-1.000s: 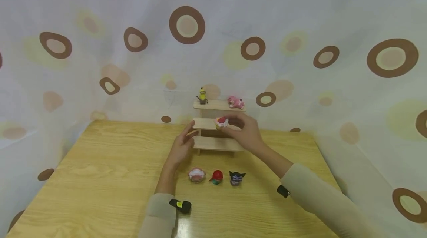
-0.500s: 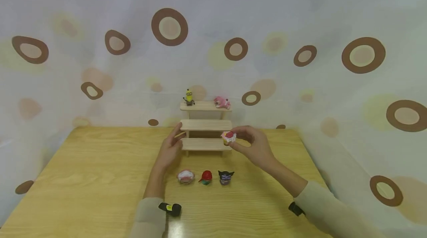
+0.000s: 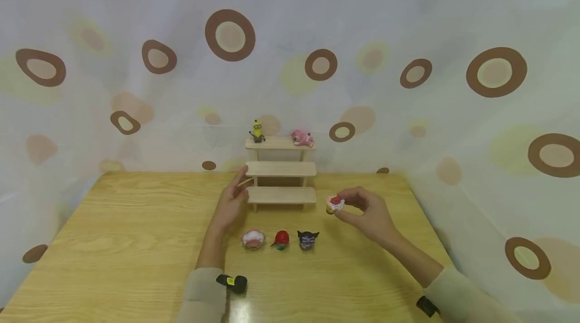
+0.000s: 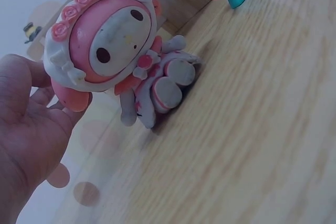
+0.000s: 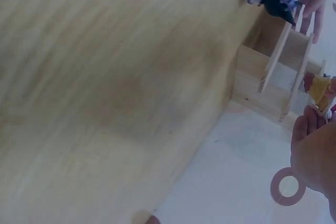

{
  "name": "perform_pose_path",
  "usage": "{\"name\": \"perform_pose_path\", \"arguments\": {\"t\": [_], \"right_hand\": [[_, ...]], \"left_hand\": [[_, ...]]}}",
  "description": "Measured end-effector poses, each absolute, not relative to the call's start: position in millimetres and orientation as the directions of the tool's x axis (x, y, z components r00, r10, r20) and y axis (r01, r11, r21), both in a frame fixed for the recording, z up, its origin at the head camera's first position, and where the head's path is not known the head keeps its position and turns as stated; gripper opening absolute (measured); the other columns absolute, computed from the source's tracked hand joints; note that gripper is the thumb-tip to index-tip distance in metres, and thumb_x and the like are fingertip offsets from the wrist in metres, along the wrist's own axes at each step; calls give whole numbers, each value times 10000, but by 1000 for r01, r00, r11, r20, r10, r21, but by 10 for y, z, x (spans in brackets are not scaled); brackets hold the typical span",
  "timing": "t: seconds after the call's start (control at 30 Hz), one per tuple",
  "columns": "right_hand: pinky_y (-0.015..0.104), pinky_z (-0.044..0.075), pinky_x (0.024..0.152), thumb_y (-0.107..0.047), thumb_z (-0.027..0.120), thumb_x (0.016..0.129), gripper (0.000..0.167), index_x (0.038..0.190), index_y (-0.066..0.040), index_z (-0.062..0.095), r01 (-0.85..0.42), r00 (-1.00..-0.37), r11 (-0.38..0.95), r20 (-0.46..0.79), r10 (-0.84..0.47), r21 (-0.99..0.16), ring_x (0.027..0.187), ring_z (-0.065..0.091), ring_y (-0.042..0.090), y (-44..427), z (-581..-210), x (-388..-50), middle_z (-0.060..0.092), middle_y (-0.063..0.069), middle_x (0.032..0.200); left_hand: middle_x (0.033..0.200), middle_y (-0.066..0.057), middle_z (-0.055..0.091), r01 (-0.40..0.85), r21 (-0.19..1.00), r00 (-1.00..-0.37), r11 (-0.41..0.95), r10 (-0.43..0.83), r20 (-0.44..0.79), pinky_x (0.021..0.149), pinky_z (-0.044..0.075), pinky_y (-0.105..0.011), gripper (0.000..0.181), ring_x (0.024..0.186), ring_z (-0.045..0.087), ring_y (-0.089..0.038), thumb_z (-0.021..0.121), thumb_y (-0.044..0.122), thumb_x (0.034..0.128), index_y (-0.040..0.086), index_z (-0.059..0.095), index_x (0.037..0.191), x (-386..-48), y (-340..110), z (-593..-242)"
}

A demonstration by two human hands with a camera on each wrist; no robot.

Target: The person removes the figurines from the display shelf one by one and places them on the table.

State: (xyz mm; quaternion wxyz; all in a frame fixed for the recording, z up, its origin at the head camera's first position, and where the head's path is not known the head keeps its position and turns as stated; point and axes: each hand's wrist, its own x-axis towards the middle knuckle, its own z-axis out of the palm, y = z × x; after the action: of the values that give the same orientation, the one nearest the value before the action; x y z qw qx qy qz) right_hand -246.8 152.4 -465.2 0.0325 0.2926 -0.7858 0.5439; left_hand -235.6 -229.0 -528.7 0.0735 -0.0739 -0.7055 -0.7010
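Note:
My right hand [image 3: 371,215] pinches a small figurine [image 3: 335,204] with a red and white top and a yellow lower part. It holds the figurine in the air, right of a three-tier wooden shelf [image 3: 281,168]. In the right wrist view, the yellow part of the figurine [image 5: 320,90] shows at the fingertips. My left hand [image 3: 230,207] is at the shelf's left side, its fingers extended against the ends of the lower boards. The left wrist view shows this hand [image 4: 31,124] behind a pink and white hooded bunny figurine [image 4: 115,45], partly hidden by it.
In front of the shelf stand the bunny figurine [image 3: 253,239], a red-capped figurine [image 3: 281,240] and a black-eared purple figurine [image 3: 307,240]. On the top board are a yellow minion figurine [image 3: 258,132] and a pink lying figurine [image 3: 302,137]. A patterned curtain [image 3: 181,96] hangs behind the table.
My right hand has carried the figurine from in front of the middle board down and to the right, away from the shelf. The left hand stays at the shelf's side. The head view shifted.

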Motion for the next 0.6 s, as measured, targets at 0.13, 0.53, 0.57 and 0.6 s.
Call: {"name": "perform_pose_path", "arguments": {"t": [0.13,0.53,0.57,0.6], "right_hand": [[341,579,980,-24,883,842,308,1105,-50,723,-423,-855,289,273,-440,-859,1090,718,163,1623,-4740,-2409,724,115,1190],[432,568,1002,-54,915,811,344,1085,-70,707,-368,-835,352,139,-532,-860,1118,721,238,1768,-5114,-2308,723,80,1158],[424,569,1001,-47,916,807,348,1082,-70,706,-369,-832,355,136,-537,-859,1118,720,235,1765,-5123,-2295,724,79,1155],[415,570,1001,-48,916,807,349,1082,-74,703,-373,-829,362,132,-543,-854,1119,717,230,1763,-5131,-2284,722,75,1155]], "left_hand": [[1626,-193,358,207,978,-978,16,0,207,1024,479,-219,687,1519,397,-398,402,-93,1070,166,262,1691,-2359,-2288,-5285],[1650,-181,331,209,978,-978,10,-1,209,965,475,-194,685,1529,375,-406,394,-97,1069,162,264,1690,-2362,-2292,-5298],[1652,-179,329,208,978,-978,10,-1,208,974,475,-197,686,1530,374,-404,394,-98,1070,163,263,1690,-2359,-2291,-5298],[1652,-178,327,207,978,-978,11,-1,207,982,475,-203,686,1530,373,-405,394,-100,1069,162,264,1690,-2356,-2290,-5297]]}}
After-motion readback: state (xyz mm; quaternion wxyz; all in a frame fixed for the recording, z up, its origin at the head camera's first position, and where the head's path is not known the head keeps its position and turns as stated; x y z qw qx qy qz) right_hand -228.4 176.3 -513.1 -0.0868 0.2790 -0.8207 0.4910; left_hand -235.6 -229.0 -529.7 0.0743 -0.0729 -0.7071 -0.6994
